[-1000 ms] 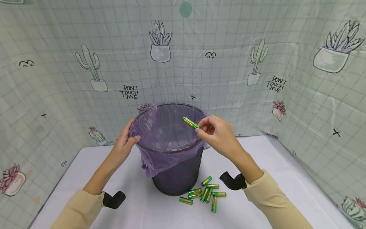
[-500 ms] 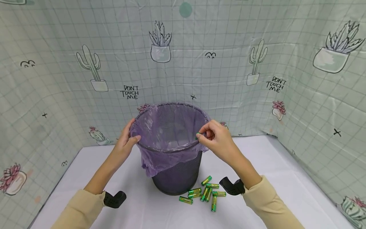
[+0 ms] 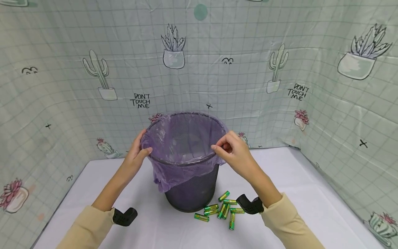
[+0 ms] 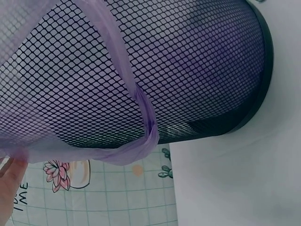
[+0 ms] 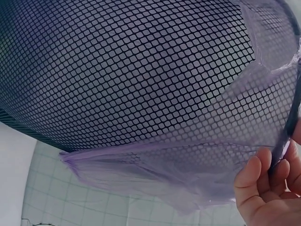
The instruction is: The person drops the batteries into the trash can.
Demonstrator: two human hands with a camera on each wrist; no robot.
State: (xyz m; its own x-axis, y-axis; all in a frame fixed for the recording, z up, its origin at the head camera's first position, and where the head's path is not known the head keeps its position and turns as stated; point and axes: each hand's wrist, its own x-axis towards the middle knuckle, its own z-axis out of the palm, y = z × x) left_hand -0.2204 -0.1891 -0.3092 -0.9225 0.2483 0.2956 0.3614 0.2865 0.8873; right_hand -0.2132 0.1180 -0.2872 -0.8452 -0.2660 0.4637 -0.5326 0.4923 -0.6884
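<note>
A black mesh wastebasket [image 3: 199, 190] stands upright, lined with a thin purple bin bag [image 3: 177, 176] folded down over its rim. My left hand [image 3: 136, 152] grips the rim on the left, thumb over the edge and fingers outside; its fingertips [image 4: 14, 169] press on the bag in the left wrist view. At the right side of the rim, my right hand [image 3: 234, 150] has curled fingers, with the thumb tip over the opening. In the right wrist view the curled fingers [image 5: 251, 174] lie right at the rim. I cannot tell whether a battery is hidden between them.
Several green and gold batteries [image 3: 224, 211] lie loose on the white tabletop [image 3: 273, 228], in front and to the right of the wastebasket's base. A grid-patterned cloth [image 3: 199, 83] with plant drawings encloses the back and both sides.
A battery held out over the opening in my right fingertips a second ago is no longer visible. That hand has lowered slightly to the rim. The left hand has stayed in place.
</note>
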